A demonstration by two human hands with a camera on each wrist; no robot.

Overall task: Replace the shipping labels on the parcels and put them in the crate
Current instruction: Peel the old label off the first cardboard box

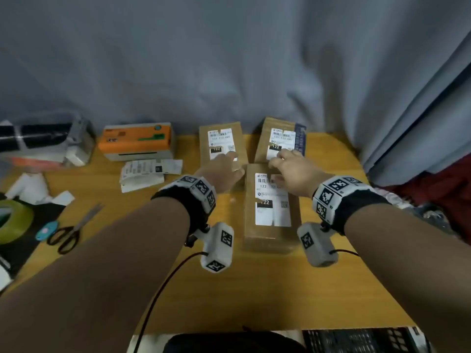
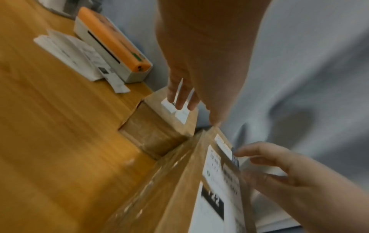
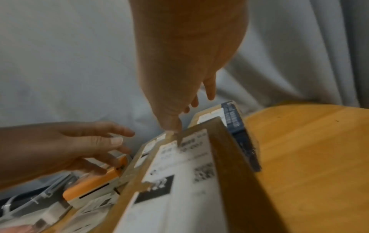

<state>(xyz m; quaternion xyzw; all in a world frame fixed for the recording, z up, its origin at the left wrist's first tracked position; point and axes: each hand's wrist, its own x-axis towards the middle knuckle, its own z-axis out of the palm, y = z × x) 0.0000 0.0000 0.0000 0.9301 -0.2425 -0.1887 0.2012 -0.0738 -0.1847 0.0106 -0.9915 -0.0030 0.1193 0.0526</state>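
Both hands, left hand (image 1: 221, 171) and right hand (image 1: 293, 171), reach open-fingered, gripping nothing, over three labelled parcels (image 1: 271, 210), apparently to start peeling.

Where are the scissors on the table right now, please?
In the head view, the scissors lie at the table's left side, between the green tape roll and the left forearm.

The right hand (image 3: 179, 78) hangs over the labelled parcel (image 3: 179, 181) (thumb seemingly touching the label's torn top edge); the left hand (image 3: 75, 146) hovers beside it.
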